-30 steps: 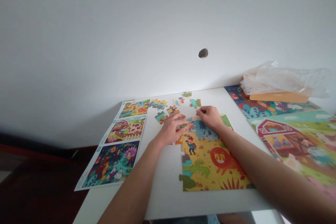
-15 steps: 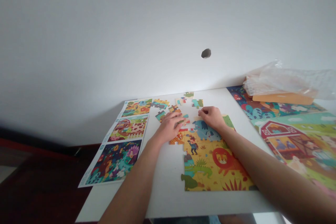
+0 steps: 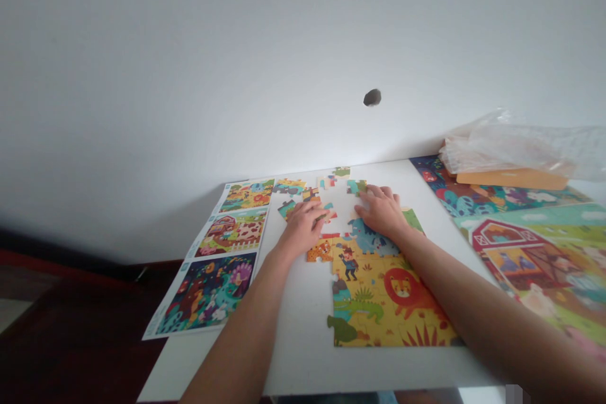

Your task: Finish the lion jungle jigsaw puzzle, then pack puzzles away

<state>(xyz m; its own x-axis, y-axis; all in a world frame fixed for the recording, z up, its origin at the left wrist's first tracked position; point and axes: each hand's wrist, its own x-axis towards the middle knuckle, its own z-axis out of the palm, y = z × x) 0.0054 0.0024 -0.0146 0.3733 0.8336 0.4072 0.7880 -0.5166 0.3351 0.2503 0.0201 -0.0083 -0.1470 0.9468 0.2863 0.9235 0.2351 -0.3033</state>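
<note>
My left hand (image 3: 302,227) has its thumb and fingers closed on a small jigsaw puzzle piece (image 3: 327,207), whose far edge shows beyond the fingertips. To the right, my right hand (image 3: 381,211) is open, thumb apart from the fingers. Its fingertips reach the edge of a blue-green puzzle piece (image 3: 353,186). Below both hands lies a partly joined animal jigsaw puzzle (image 3: 364,278) with a lion, a crocodile and elephants; my right wrist covers some of it. A leopard piece (image 3: 319,251) joins its upper left side.
Loose pieces (image 3: 290,185) lie near the wall. On the left is a sheet with three printed pictures (image 3: 231,227). Two more puzzle pictures, a barn scene (image 3: 534,252) and a dark forest scene (image 3: 497,194), lie right, under clear plastic (image 3: 516,142) and an orange packet (image 3: 511,177).
My right hand has gone from a pinch to spread fingers and reached slightly forward to the blue-green piece. My left hand has shifted slightly left.
</note>
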